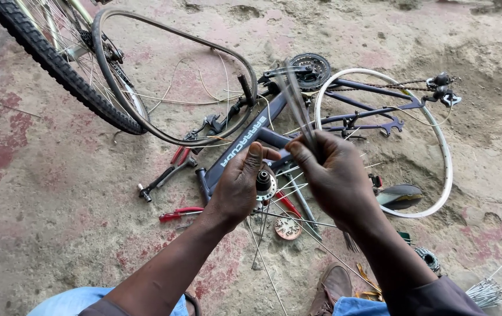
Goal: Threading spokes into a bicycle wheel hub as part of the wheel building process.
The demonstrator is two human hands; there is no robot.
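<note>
A: What is seen, largest first?

B: A rough, stained concrete floor is seen, and on it a dark blue bicycle frame is laid flat. A bare pale rim is laid over its rear end, and a tyred wheel and a loose black tyre are seen at upper left.

A: And in the hands?

B: A metal wheel hub, a short ridged cylinder with a flat round flange, is gripped by the left hand, with the fingers closed around it and the thumb raised. A bundle of thin steel spokes is pinched in the closed fingers of the right hand.

A: How is the bundle set relative to the hub?

B: Its long axis is run up and away from the person, blurred at the far end. The hub is placed just left of and below the right fingers; the two hands are nearly touching. Several spokes already fan out from the flange.

A: Smaller items?

B: Red-handled pliers are laid left of the hub, and more loose spokes are heaped at lower right.
</note>
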